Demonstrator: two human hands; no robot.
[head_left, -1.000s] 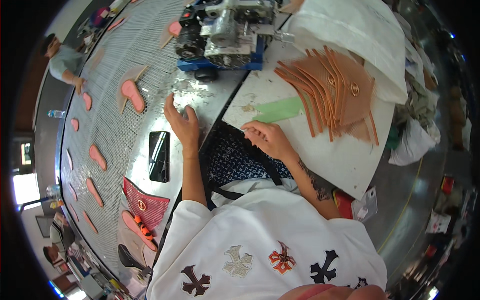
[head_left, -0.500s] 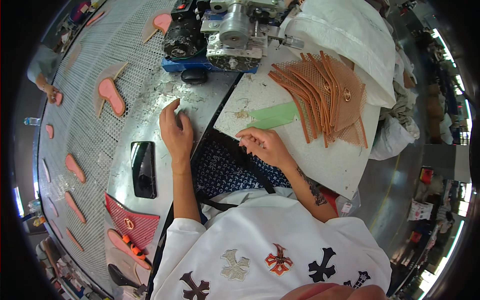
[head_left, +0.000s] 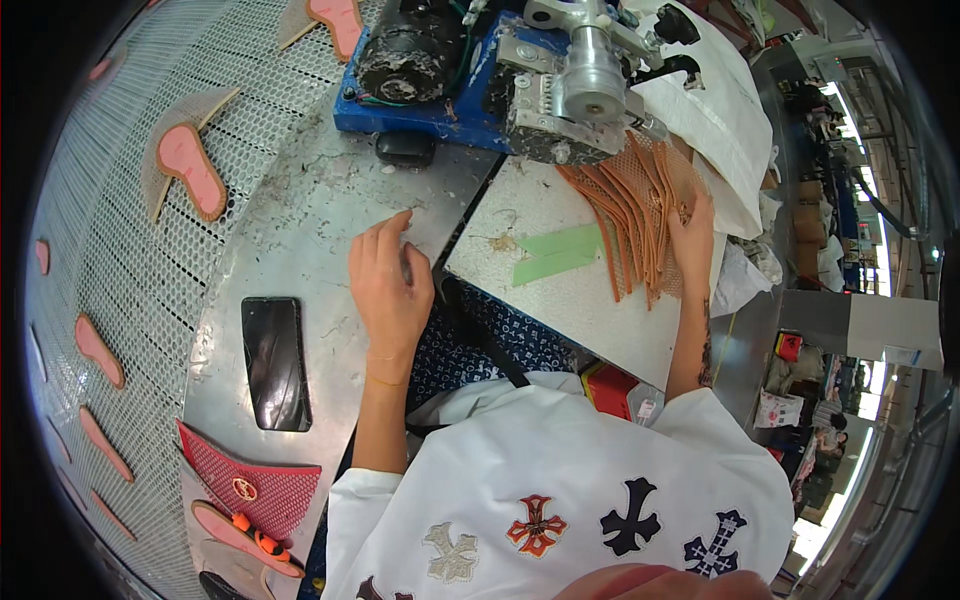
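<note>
Filling the left side, a pale perforated surface (head_left: 150,300) is dotted with pink sole-shaped pieces (head_left: 100,350); alongside it, a metal worktop (head_left: 260,250) is topped by a blue-based machine (head_left: 485,110); to the right, on a white worktop (head_left: 610,335), a fanned stack of brown mesh pieces (head_left: 625,215) is set; near the metal edge, the left hand (head_left: 390,285) is held loosely curled, with nothing seen in its grasp; the right hand (head_left: 692,240) is laid at the stack's right side, its fingertips partly hidden, so whether a piece is pinched cannot be told; a black phone (head_left: 276,365) and a green strip (head_left: 560,255) are also seen; handling of the stack is judged to be in hand; for one piece to be lifted, its edge would need to be separated.
</note>
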